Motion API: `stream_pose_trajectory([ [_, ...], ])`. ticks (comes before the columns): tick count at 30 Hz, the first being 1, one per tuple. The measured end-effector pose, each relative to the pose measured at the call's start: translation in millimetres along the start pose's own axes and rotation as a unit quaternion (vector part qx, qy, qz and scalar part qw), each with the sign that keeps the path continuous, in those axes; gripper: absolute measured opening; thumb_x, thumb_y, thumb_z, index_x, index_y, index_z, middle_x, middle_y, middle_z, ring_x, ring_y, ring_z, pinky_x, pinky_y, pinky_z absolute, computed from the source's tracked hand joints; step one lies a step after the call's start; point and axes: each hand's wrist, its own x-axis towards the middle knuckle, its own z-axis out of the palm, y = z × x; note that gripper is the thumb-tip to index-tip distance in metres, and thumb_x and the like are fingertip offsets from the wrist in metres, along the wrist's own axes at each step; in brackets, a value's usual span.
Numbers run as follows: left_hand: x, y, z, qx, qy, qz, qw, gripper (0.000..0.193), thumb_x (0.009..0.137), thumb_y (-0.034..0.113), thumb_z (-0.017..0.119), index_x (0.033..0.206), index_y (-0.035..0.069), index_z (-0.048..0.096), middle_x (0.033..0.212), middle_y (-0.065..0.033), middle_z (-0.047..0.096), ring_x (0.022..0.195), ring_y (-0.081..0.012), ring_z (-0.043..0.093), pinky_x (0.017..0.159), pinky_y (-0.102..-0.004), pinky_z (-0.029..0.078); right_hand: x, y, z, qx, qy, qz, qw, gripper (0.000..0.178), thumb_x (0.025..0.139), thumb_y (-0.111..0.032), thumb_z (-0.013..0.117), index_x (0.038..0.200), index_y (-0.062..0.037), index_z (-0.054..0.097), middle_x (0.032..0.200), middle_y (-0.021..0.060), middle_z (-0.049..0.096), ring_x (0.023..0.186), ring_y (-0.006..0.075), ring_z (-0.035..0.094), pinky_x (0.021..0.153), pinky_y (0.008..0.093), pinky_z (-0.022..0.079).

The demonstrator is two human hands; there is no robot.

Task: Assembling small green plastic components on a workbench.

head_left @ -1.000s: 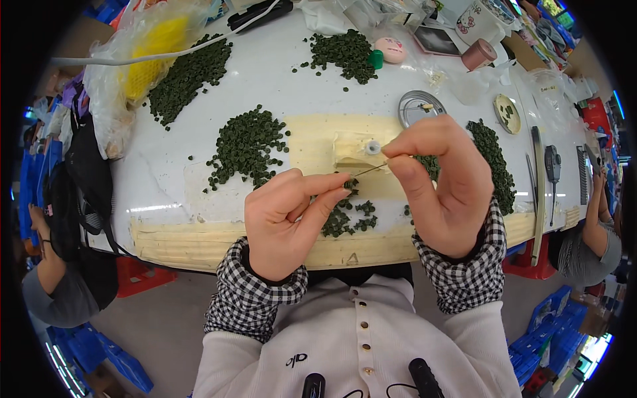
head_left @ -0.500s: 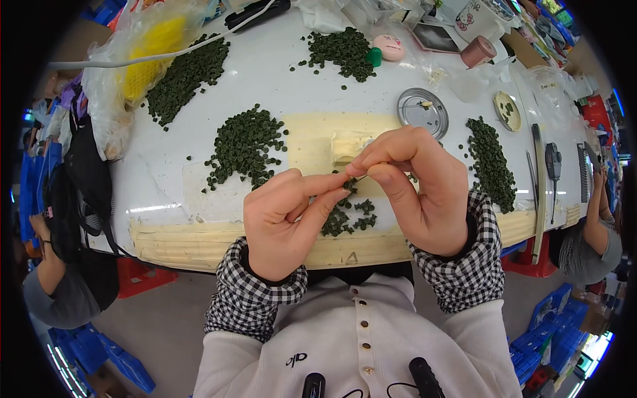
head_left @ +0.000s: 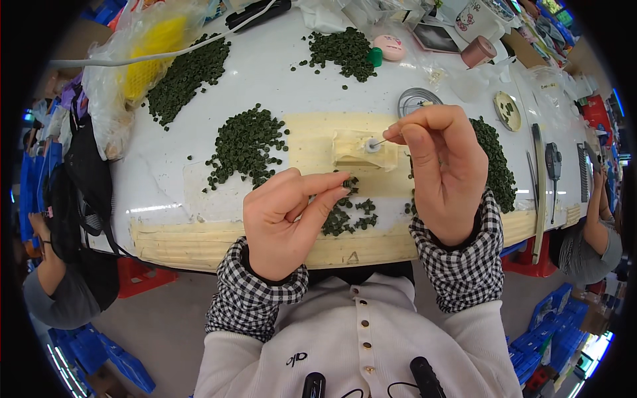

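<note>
My right hand pinches a thin needle. The needle's tip touches a small white round piece on a pale taped block on the white table. My left hand hovers near the table's front edge with thumb and forefinger pinched together; anything between them is too small to see. A small scatter of dark green pellets lies between my hands. Bigger green pellet piles sit to the left, behind my right hand and at the back.
A long pellet heap lies beside a clear bag of yellow stuff. At the back right are a pink round case, a tape roll, a wire coil and a small dish. People sit at left and right.
My hands met at a pinch over the small pellets, then separated. My right hand carried the needle back and right to the white piece. My left hand stayed low.
</note>
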Motion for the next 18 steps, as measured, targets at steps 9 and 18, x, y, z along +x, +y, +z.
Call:
stream_pose_trajectory([
  [9, -2, -3, -2, -0.024, 0.021, 0.002, 0.999, 0.020, 0.076, -0.004, 0.071, 0.095, 0.001, 0.071, 0.057, 0.0057, 0.030, 0.052, -0.0045, 0.029, 0.050, -0.0210, 0.024, 4, 9, -1, -0.242, -0.089, -0.086, 0.962, 0.015, 0.076, -0.005, 0.067, 0.091, -0.0022, 0.062, 0.079, 0.0095, 0.058, 0.076, 0.0275, 0.055, 0.066, 0.0347, 0.045],
  [18, -3, -5, -4, -0.035, 0.036, 0.002, 0.999, 0.021, 0.076, -0.003, 0.071, 0.095, 0.002, 0.071, 0.055, 0.0042, 0.032, 0.051, -0.0049, 0.030, 0.048, -0.0219, 0.024, -17, -31, -11, -0.116, -0.145, -0.003, 0.983, 0.028, 0.075, 0.003, 0.066, 0.102, -0.0009, 0.066, 0.084, 0.0099, 0.059, 0.072, 0.0243, 0.054, 0.063, 0.0318, 0.044],
])
